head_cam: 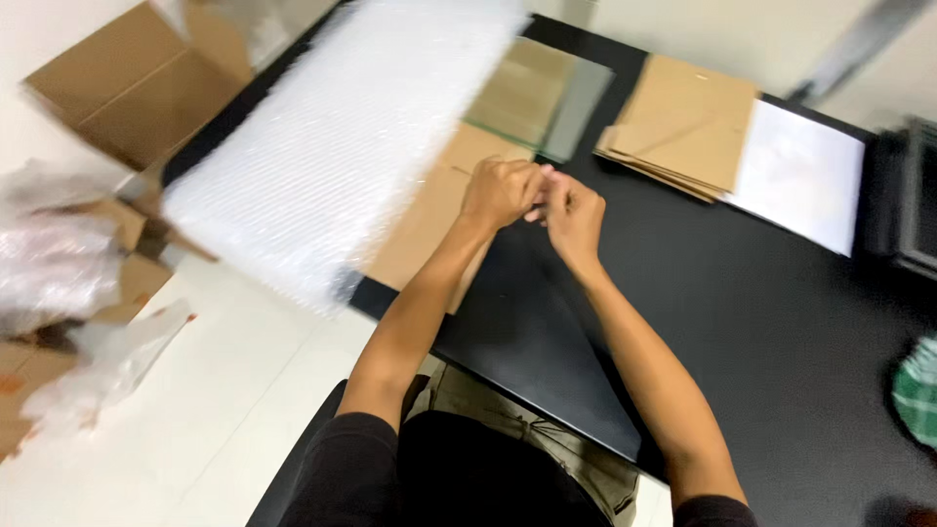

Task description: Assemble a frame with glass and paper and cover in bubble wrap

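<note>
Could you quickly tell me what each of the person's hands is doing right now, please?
Left hand: closed in a loose fist, pressed against the right; contents cannot be told.
Right hand: fingers curled, pinching something too small to tell.

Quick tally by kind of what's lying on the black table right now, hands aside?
Bubble wrap sheet: 1
Glass pane: 1
Flat cardboard piece under the hands: 1
Stack of brown envelopes: 1
White sheet: 1
Total: 5 on the table
</note>
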